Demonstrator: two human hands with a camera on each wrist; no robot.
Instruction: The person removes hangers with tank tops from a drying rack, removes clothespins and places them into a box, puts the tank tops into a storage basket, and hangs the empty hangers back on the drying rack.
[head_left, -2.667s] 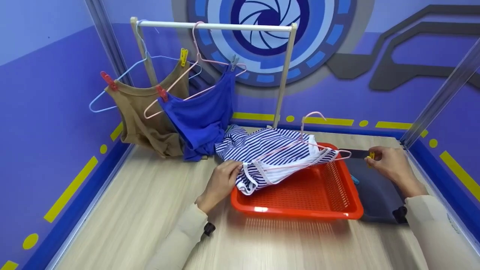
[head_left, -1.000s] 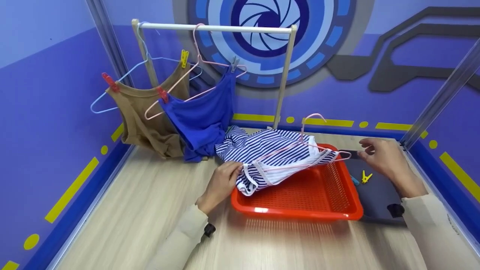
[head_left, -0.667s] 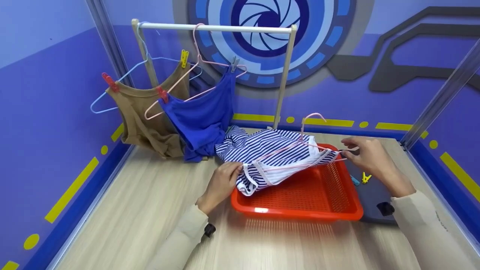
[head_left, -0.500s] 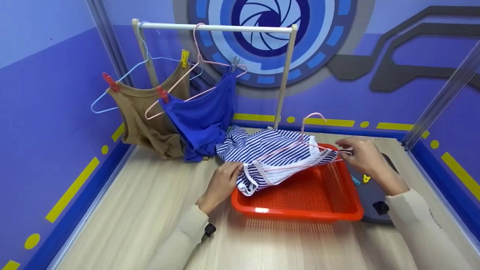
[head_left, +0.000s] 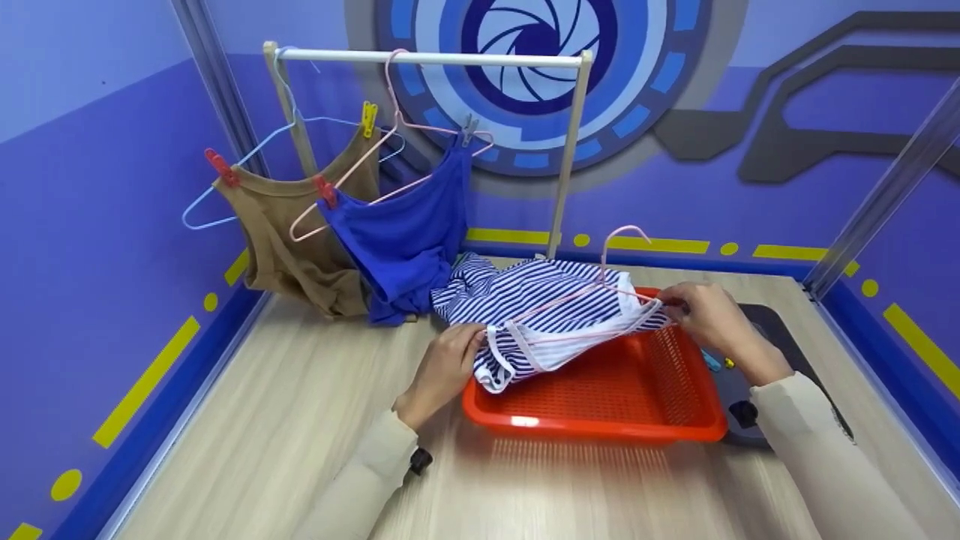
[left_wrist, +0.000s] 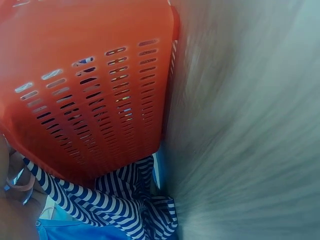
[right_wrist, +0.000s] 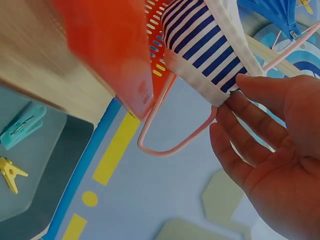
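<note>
- Where the left hand [head_left: 442, 364] grips: striped garment [head_left: 540, 292], navy and white, its near left corner pinched between thumb and curled fingers; cloth body reaching back and away from the grip.
- Right hand [head_left: 705, 319]: thumb and forefinger pinching the garment's opposite, white-edged strap end; in the right wrist view, remaining fingers loosely bent.
- Striped garment, position: spanning between both hands, laid across the left and far part of the basket, lower end beyond the rim beside the hanging blue garment.
- Pink hanger [head_left: 602, 280], one: lying with the striped garment, hook upward; one rounded end at the right fingertips.
- Red basket [head_left: 600, 431], perforated: below the garment, on the wooden table [head_left: 315, 435].
- Dark tray [right_wrist: 52, 155]: right of the basket, holding teal clothespin [right_wrist: 24, 126] and yellow clothespin [right_wrist: 11, 174].
- Rack [head_left: 480, 58], white rail: brown garment [head_left: 300, 232] clipped on a pale blue hanger [head_left: 262, 140]; blue garment [head_left: 405, 240] clipped on another pink hanger.
</note>
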